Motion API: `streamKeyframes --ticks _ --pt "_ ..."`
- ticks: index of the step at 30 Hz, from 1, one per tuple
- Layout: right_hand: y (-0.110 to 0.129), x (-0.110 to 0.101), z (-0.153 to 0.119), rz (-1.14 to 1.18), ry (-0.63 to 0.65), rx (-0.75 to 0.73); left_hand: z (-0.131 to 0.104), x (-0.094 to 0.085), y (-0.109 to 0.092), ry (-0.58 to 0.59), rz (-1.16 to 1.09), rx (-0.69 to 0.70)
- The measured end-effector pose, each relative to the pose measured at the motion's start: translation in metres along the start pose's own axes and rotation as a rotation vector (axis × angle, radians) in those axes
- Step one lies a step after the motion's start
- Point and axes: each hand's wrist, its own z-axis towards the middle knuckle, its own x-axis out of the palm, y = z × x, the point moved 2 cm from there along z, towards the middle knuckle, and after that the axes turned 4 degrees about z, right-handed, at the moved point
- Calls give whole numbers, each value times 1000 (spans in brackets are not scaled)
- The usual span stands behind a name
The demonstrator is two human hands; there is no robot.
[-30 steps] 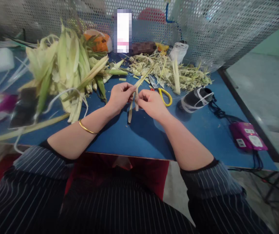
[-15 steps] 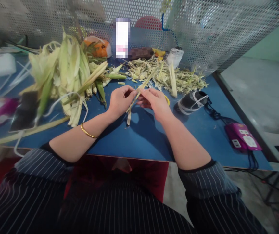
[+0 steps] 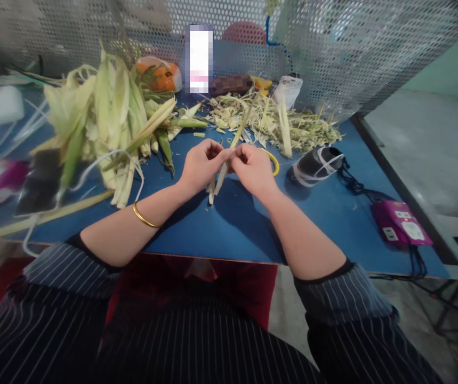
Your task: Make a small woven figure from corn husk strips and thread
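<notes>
Pinched between both hands over the middle of the blue table is a pale husk strip [image 3: 221, 178], its lower ends hanging toward me and its upper part pointing at the back pile. My left hand [image 3: 202, 164] holds it between thumb and fingers. My right hand [image 3: 256, 172] is closed on the same strip, fingertips touching those of the left. A yellow scissor handle [image 3: 275, 162] shows just behind my right hand. Large green-and-cream husks [image 3: 112, 106] are heaped to the left, and a pile of shredded husk bits [image 3: 304, 128] lies behind the hands.
A black cylinder wound with white cord [image 3: 317, 164] stands at right, near a purple power socket [image 3: 401, 223]. A phone [image 3: 199, 58] leans upright at the back before perforated mesh. A dark power bank [image 3: 41, 181] with a white cable lies left.
My right hand has turned slightly and its fingers have curled in more. The strip's lower part has shifted and shows wider below the fingers. More of the yellow handle is visible.
</notes>
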Motion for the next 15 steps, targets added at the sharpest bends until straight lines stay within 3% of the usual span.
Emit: streamKeyframes --ticks 3,8,11,15 --pt "8 2 -5 -204 16 -59 -1 -2 -6 -29 103 58" --pt "13 3 -8 -293 -24 -52 -3 -3 -9 -41 127 57" --pt "12 3 -7 -190 28 -61 -1 -1 -4 24 -27 -53" --pt "7 2 -5 63 31 22 2 2 -3 65 -142 -87"
